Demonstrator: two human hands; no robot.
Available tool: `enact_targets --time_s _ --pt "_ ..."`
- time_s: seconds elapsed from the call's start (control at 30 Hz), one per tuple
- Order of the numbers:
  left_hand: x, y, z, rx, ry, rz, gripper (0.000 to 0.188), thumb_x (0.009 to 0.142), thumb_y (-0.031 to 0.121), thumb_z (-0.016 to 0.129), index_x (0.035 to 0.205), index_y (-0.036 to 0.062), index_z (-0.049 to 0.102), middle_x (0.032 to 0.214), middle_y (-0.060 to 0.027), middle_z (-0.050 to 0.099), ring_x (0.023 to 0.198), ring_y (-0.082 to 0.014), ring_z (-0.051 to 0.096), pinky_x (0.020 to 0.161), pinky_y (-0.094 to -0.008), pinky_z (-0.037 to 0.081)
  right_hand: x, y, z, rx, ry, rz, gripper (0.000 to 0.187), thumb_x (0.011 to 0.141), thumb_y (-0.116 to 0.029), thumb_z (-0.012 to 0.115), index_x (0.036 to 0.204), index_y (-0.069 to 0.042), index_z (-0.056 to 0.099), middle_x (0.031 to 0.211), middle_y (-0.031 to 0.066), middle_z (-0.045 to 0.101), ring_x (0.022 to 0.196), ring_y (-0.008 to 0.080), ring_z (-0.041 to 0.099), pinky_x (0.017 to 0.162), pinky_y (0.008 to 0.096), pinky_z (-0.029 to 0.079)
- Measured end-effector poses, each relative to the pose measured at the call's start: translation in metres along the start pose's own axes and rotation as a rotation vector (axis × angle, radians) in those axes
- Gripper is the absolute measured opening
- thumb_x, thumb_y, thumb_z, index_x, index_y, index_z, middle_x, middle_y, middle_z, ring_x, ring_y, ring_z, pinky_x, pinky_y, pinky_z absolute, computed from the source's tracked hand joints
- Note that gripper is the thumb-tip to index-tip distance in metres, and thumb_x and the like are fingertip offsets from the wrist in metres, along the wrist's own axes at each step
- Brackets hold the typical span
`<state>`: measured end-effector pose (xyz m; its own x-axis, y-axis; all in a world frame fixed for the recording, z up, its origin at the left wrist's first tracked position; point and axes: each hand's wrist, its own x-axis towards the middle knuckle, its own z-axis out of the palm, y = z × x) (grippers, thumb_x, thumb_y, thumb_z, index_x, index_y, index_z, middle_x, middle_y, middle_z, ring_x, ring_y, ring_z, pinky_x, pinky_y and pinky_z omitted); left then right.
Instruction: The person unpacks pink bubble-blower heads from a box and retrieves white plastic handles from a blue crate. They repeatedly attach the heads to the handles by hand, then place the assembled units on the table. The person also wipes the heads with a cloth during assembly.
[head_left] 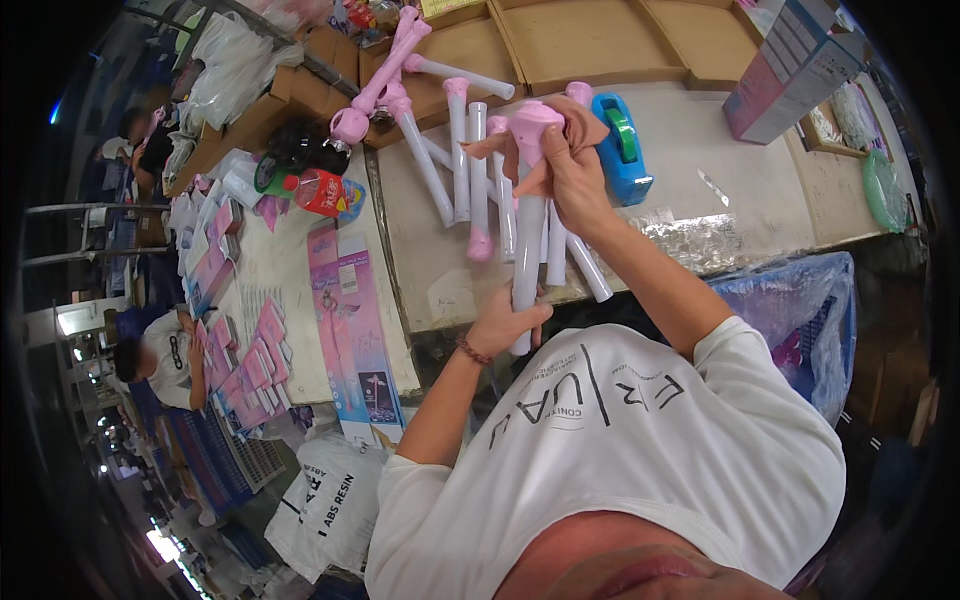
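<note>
We see the left hand wrapped around the lower part of a white tube, with a short end sticking out below the curled fingers. The right hand grips a brown cloth against the pink head at the tube's other end, its thumb pressed near the head; how far its hidden fingers reach around, we cannot tell.

From here, we judge that the head could slip or twist under the right fingers, since loose cloth lies between skin and plastic there. If the left fingers slacken, the tube could slide down through them, as its lower end looks free beyond the near edge of the table. A sideways swing could also knock the loose pink-and-white wands lying just left of the right fingers, because they crowd close and look round enough to roll. On the other side, the blue tape dispenser stands so near the right fingers that a flap of cloth could catch on it.

As for direction, we see the tube's long axis run almost straight away from the body, from the left fingers up to the right ones, leaning only slightly rightward. The pink head points outward, beyond both sets of fingers; the plain end points back toward the white shirt.
</note>
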<state>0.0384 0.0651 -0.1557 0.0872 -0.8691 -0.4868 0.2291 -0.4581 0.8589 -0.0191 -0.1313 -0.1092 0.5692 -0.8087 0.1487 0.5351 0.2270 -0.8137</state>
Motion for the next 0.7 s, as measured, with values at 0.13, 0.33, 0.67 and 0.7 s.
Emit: enact_targets --time_s 0.13,0.33,0.67,0.7 --pt "-0.002 0.003 0.016 0.192 0.211 -0.050 0.026 0.085 0.015 0.062 0.099 -0.0038 0.049 0.072 -0.0102 0.058 0.050 -0.0183 0.057 0.049 -0.0335 0.048 -0.004 0.004 0.000 -0.171 0.085 -0.177 0.039 0.097 -0.024 0.052 0.129 -0.005 0.039 0.105 0.0047 0.055 0.070 0.0101 0.062 0.065 0.0222 0.049" --pt "-0.001 0.003 0.028 0.514 0.478 0.091 0.044 0.083 0.024 0.066 0.108 -0.0047 0.045 0.082 -0.0290 0.061 0.074 -0.0445 0.061 0.064 -0.0487 0.049 -0.020 0.011 -0.002 -0.378 0.119 -0.027 0.023 0.097 -0.009 0.046 0.118 0.000 0.046 0.108 0.0093 0.054 0.058 0.0138 0.062 0.049 0.0244 0.053" --pt "-0.006 0.039 0.002 0.658 0.188 0.622 0.039 0.082 0.016 0.063 0.111 -0.0020 0.044 0.071 -0.0219 0.061 0.055 -0.0363 0.059 0.049 -0.0414 0.048 -0.088 0.016 -0.003 -0.333 -0.736 0.033 0.027 0.096 -0.015 0.046 0.116 0.000 0.058 0.122 0.0083 0.056 0.101 0.0213 0.054 0.096 0.0342 0.040" --pt "-0.010 0.037 0.002 0.380 0.092 0.366 0.036 0.082 0.014 0.062 0.111 0.0003 0.044 0.068 -0.0173 0.060 0.051 -0.0320 0.057 0.045 -0.0395 0.047 -0.087 0.014 -0.006 -0.222 -0.756 0.208 0.030 0.098 -0.020 0.045 0.115 0.000 0.058 0.124 0.0083 0.056 0.097 0.0204 0.056 0.092 0.0331 0.044"
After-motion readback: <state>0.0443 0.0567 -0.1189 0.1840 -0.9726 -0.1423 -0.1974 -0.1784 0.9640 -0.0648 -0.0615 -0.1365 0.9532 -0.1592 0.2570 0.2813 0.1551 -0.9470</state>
